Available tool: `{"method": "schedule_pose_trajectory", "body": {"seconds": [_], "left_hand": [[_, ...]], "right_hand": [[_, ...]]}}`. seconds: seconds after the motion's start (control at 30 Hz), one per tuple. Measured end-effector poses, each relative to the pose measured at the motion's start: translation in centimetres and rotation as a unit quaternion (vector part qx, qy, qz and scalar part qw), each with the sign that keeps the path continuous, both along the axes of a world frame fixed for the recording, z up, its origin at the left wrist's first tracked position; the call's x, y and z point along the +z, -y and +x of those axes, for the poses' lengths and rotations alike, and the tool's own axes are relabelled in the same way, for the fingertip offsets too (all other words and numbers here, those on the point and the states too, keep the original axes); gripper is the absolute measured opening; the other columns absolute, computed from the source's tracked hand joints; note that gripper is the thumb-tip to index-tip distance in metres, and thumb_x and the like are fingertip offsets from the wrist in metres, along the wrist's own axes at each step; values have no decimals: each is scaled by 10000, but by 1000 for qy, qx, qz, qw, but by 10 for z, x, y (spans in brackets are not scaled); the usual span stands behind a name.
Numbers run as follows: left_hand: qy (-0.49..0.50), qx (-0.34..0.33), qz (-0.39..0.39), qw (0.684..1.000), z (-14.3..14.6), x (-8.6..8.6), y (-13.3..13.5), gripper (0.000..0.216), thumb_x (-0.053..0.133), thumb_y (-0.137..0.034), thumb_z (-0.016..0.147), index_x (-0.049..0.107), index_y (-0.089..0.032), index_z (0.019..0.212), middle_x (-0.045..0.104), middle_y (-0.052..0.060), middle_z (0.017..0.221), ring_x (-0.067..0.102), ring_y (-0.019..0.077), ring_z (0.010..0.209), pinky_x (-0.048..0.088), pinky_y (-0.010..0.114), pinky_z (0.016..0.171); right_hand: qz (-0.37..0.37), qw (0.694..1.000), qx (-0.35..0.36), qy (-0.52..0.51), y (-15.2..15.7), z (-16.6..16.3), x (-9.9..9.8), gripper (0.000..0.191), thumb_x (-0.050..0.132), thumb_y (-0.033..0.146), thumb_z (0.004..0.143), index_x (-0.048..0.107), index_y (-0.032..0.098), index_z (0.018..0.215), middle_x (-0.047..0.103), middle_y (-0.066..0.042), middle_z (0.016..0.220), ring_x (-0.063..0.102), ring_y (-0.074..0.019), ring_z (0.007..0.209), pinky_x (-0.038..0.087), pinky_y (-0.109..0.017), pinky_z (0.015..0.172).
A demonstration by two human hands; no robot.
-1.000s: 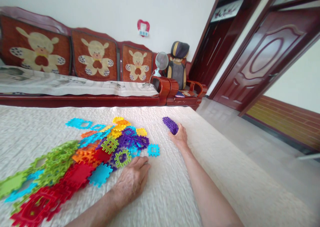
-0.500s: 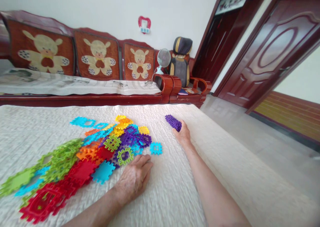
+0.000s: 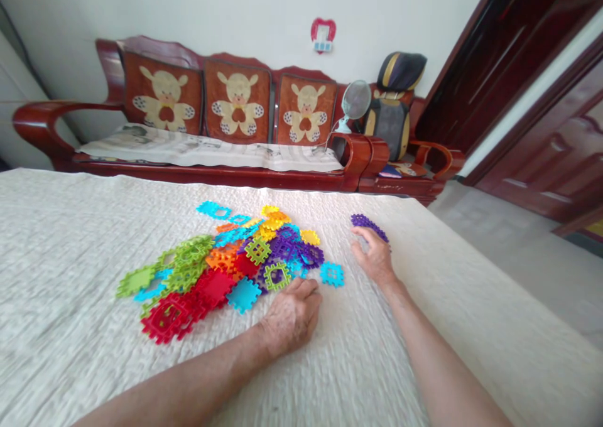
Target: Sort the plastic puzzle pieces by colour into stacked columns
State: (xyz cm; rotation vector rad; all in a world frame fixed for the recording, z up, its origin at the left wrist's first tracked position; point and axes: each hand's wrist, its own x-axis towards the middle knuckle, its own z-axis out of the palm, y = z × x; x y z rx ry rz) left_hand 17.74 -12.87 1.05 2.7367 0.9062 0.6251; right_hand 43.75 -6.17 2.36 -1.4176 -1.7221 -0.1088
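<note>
While the right grip (image 3: 374,257) rests flat, purple pieces (image 3: 358,220) lie under its fingertips (image 3: 370,234).

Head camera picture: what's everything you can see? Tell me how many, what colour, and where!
Cover: one, white, quilted, under everything.
Toy tiles: many, red, green, blue, orange, yellow, purple, heaped mid-cover.
Blue tile: one, blue, alone just right of the heap.
Purple tiles: small stack, count unclear, purple, further right of the heap.
Sofa: one, dark red wood, behind the cover.
Bear cushions: three, brown and cream, on the sofa back.
Fan: one, grey-white, by the sofa's right arm.
Doors: count unclear, dark red, far right.
Left hand: resting on the cover at the heap's near edge.
Right hand: fingers touching the purple tiles; grip unclear.
</note>
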Motion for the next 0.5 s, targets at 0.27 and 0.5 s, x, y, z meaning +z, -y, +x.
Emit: {"method": "schedule_pose_trajectory", "body": {"seconds": [0.27, 0.5], "left_hand": [[9, 30, 12, 999, 1, 3, 0, 198, 418, -160, 901, 613, -177, 871, 585, 61, 991, 510, 202, 941, 474, 363, 881], [9, 23, 17, 1000, 1, 1, -1, 184, 417, -166, 899, 596, -181, 857, 574, 59, 991, 501, 203, 944, 471, 369, 883]], "right_hand": [[-94, 973, 209, 33, 14, -61, 1, 193, 617, 196, 770, 658, 209, 959, 652, -86, 1096, 610, -213, 1046, 488, -379, 935], [-106, 980, 164, -38, 9, -57, -8, 154, 518, 269, 872, 625, 207, 964, 692, -56, 975, 645, -194, 941, 499, -343, 875]]}}
